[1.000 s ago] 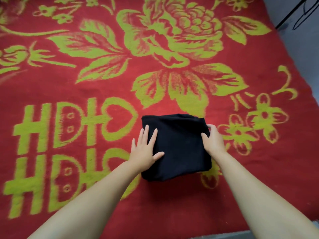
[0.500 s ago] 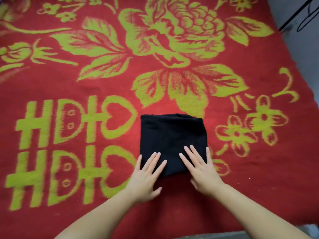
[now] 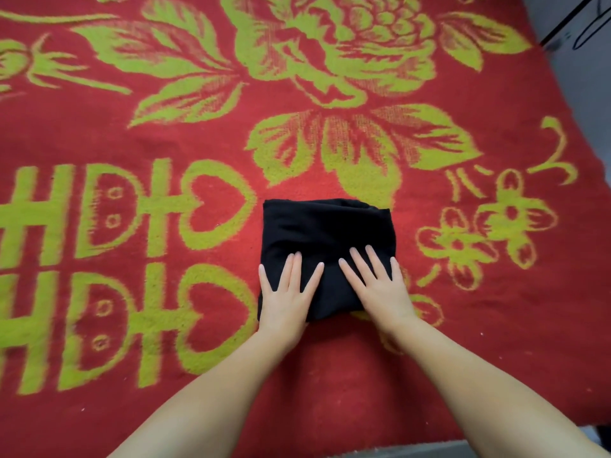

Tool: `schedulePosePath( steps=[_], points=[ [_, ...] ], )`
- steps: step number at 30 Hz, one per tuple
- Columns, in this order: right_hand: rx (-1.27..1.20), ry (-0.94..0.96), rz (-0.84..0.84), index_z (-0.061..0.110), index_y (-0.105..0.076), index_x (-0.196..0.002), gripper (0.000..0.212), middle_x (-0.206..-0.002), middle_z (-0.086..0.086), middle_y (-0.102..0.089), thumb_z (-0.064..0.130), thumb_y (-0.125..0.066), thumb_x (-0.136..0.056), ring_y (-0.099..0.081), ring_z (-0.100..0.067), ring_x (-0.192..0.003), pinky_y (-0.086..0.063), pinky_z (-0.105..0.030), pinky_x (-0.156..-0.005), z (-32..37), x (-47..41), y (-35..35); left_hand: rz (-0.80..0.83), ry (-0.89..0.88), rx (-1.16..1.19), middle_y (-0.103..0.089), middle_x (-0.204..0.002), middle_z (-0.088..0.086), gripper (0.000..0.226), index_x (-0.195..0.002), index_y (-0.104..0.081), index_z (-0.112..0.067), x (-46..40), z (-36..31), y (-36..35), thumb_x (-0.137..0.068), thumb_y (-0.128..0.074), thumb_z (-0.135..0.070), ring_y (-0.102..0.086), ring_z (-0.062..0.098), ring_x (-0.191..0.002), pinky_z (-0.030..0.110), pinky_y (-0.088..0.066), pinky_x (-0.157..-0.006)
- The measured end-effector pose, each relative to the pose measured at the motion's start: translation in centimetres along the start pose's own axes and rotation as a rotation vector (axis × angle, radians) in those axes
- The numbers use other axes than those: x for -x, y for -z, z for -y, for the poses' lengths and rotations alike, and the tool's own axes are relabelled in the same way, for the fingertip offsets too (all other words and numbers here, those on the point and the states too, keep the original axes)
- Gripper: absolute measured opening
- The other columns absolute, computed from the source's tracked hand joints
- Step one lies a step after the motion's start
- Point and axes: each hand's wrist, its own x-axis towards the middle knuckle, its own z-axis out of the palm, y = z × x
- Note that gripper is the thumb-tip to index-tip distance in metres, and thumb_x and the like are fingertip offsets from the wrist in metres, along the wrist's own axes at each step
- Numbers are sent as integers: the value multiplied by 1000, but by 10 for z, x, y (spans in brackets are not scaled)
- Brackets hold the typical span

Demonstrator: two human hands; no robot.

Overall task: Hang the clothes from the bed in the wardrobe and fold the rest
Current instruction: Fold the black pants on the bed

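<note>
Black folded garment (image 3: 325,239) sits mid-frame on the red blanket (image 3: 429,342) (green floral print), just off 6 o'clock of the big leaf motif. Left hand (image 3: 284,300) lies flat on its 7 o'clock corner, fingers straight and slightly spread. Right hand (image 3: 380,289) lies flat on the 5 o'clock corner, fingers likewise straight. Neither hand grips the cloth. Hands near each other, not touching.

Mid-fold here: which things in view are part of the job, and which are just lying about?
In the job:
folded black cloth garment
left hand, flat on it
right hand, flat on it

Just there:
red blanket with green flower pattern underneath
black wire hanger, top right
</note>
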Motion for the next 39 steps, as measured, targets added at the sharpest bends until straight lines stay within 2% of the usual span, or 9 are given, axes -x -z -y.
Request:
schedulePosePath(
  steps=[3,7,12,16,21,28,34,37,39],
  points=[
    [11,21,-5,15,-54,-134,81,-135,-13,-56,10,-85,-60,-53,-38,-123,-52,-55,-82,-2,-4,15,-29,35,14,17,-157,16,98,-147,22,-27,1,-2,1,-89,-56,-21,16,25,-146,65,11,-107],
    [9,71,86,19,-20,-150,62,-156,-7,-24,8,-47,-95,-21,-32,-143,-39,-43,-103,-6,-6,48,-120,88,111,-5,-160,9,92,-152,1,-28,4,2,4,-84,-60,-13,-5,20,-148,66,-5,-109],
    [-10,37,83,20,-33,-136,54,-132,-1,-43,7,-53,-88,-42,-28,-121,-43,-36,-75,-1,-12,95,-27,77,303,-13,-159,-4,72,-151,-13,-29,9,19,42,-92,-46,-7,-7,14,-147,52,-22,-113],
    [-84,-25,82,22,-34,-135,52,-127,-1,-48,7,-51,-88,-48,-28,-110,-40,-33,-65,-2,-12,134,-60,-22,342,-34,-149,-3,59,-146,-29,-24,6,45,99,-92,-41,-5,-29,20,-139,40,-41,-98],
    [-136,23,24,22,-37,-132,45,-126,-2,-50,30,-55,-91,-50,-29,-109,-44,-35,-72,2,-5,202,-33,-38,240,-39,-143,0,58,-145,-30,-23,27,67,177,-91,-40,-4,-41,24,-127,38,-46,-83],
    [-109,158,-76,21,-35,-136,49,-129,-1,-48,34,-53,-93,-48,-29,-114,-47,-37,-75,34,-7,277,-119,47,171,-46,-130,3,56,-140,-33,-20,76,106,237,-88,-44,-1,-44,25,-120,38,-48,-73],
    [-39,297,-135,22,-30,-140,54,-133,0,-45,34,-54,-93,-46,-27,-117,-53,-39,-78,103,-13,328,-187,199,150,-44,-131,4,61,-142,-29,-18,149,162,257,-87,-44,3,-41,27,-122,42,-49,-76],
    [-7,401,-159,21,-28,-142,56,-137,1,-44,33,-53,-93,-44,-26,-120,-52,-39,-79,159,-9,349,-217,299,145,-44,-130,4,59,-143,-29,-18,202,195,253,-89,-45,0,-41,26,-122,40,-46,-70],
    [20,479,-175,21,-28,-142,56,-137,0,-43,30,-53,-94,-43,-27,-121,-52,-39,-79,208,-1,361,-247,371,157,-43,-133,3,63,-144,-28,-18,247,223,239,-87,-45,3,-40,25,-124,41,-49,-74]
  ],
)
